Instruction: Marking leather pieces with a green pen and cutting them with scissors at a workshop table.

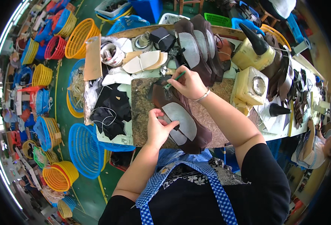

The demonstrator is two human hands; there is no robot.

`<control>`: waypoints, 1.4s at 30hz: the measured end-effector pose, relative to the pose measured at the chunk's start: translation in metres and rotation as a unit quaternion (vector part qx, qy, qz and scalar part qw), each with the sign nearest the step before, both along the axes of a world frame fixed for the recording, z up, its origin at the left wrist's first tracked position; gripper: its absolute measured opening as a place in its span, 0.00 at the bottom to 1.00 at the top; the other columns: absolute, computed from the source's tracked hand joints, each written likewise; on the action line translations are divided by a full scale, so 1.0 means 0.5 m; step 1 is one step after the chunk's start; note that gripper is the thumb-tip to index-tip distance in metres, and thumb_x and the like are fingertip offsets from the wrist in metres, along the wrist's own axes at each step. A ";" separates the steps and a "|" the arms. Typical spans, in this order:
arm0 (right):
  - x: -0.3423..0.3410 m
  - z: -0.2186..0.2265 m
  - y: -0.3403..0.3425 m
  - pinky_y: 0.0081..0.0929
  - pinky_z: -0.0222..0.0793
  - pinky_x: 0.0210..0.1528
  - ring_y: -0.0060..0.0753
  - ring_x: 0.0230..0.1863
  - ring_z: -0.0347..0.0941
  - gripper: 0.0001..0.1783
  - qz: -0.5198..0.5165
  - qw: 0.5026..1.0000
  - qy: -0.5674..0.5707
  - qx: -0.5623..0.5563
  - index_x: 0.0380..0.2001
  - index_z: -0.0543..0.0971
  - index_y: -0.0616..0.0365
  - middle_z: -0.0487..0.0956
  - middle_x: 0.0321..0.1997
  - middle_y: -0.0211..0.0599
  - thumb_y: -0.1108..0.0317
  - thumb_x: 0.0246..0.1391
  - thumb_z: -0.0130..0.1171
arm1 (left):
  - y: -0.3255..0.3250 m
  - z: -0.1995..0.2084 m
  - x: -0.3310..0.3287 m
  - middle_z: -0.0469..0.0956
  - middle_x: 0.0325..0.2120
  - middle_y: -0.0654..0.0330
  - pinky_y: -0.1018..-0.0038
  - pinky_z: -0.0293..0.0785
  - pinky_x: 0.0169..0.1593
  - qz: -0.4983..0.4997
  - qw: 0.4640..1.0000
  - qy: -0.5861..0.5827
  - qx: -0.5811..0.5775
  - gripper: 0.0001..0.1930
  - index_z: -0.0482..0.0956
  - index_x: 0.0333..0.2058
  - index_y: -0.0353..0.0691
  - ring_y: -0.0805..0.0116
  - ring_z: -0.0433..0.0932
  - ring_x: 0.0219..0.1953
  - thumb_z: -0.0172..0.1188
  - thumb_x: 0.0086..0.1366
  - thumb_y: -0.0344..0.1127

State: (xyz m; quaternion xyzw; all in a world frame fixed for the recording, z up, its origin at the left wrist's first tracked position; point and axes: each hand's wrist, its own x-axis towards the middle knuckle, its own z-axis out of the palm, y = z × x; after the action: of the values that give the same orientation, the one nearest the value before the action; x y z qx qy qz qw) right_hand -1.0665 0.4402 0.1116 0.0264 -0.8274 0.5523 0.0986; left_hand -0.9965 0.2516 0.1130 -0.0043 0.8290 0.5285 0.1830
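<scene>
Brown leather piece point(160, 96) with a grey backing patch point(180, 118), one: lying at a slant on the speckled work board point(140, 123), over further brown leather. Left hand point(158, 129), one: thumb and fingers at the patch's near edge; whether they pinch or merely press, one cannot tell. Right hand point(188, 85), one: fingers closed narrowly on a slim green tool point(180, 75), low over the leather's far end. Handling, as judged: the left hand best keeps the leather flat and unshifting; the tool wants light, even strokes, clear of the patch. Surroundings: patched leather pieces point(189, 47), beyond; tied black pieces point(113, 110), left; cream square-sided container point(244, 88), right.
</scene>
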 end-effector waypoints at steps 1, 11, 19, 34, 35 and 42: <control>0.003 0.002 -0.001 0.20 0.65 0.20 0.21 0.17 0.71 0.15 0.006 1.000 0.029 0.005 0.26 0.69 0.62 0.74 0.15 0.37 0.65 0.45 0.64 | -0.002 -0.003 0.002 0.67 0.35 0.59 0.81 0.70 0.26 0.013 1.000 -0.010 0.006 0.34 0.62 0.43 0.33 0.79 0.67 0.23 0.73 0.39 0.29; -0.075 0.039 -0.020 0.31 0.69 0.26 0.43 0.22 0.75 0.25 0.210 0.950 -0.097 0.208 0.29 0.69 0.68 0.75 0.19 0.48 0.53 0.44 0.63 | -0.014 -0.071 0.002 0.67 0.26 0.64 0.79 0.70 0.28 0.022 0.999 -0.029 0.028 0.36 0.64 0.41 0.33 0.77 0.66 0.23 0.76 0.35 0.37; -0.086 0.024 -0.067 0.40 0.70 0.31 0.53 0.26 0.74 0.25 0.230 0.942 -0.046 0.241 0.22 0.74 0.67 0.75 0.20 0.53 0.50 0.42 0.60 | -0.009 -0.051 0.004 0.65 0.28 0.66 0.84 0.67 0.29 0.032 0.996 -0.065 0.045 0.32 0.64 0.41 0.32 0.81 0.63 0.26 0.74 0.38 0.28; 0.197 -0.026 0.097 0.22 0.68 0.30 0.25 0.30 0.72 0.06 0.017 0.891 -0.143 -0.431 0.31 0.66 0.56 0.77 0.31 0.37 0.70 0.54 0.52 | -0.015 -0.024 -0.009 0.75 0.26 0.65 0.83 0.69 0.32 0.038 0.962 -0.168 0.210 0.12 0.73 0.32 0.37 0.80 0.71 0.25 0.65 0.48 0.22; 0.201 -0.040 0.071 0.20 0.69 0.30 0.24 0.28 0.72 0.07 0.034 0.878 -0.140 -0.456 0.31 0.66 0.56 0.77 0.30 0.36 0.69 0.54 0.54 | -0.024 -0.022 -0.013 0.75 0.26 0.65 0.83 0.69 0.33 0.033 0.959 -0.188 0.209 0.12 0.73 0.32 0.38 0.80 0.72 0.25 0.65 0.48 0.22; 0.349 -0.080 0.110 0.18 0.69 0.22 0.21 0.22 0.73 0.12 0.067 0.888 -0.296 -0.345 0.25 0.67 0.59 0.77 0.23 0.34 0.65 0.49 0.59 | -0.069 -0.026 -0.033 0.76 0.39 0.63 0.74 0.65 0.51 0.015 0.938 -0.255 0.234 0.20 0.72 0.43 0.38 0.70 0.73 0.44 0.60 0.50 0.19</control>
State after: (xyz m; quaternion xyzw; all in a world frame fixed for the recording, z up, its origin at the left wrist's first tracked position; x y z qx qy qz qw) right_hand -0.8921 0.4951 0.0717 -0.1181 -0.5716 0.7906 -0.1850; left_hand -1.0129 0.2172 0.1003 -0.1087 0.6072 0.6916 0.3758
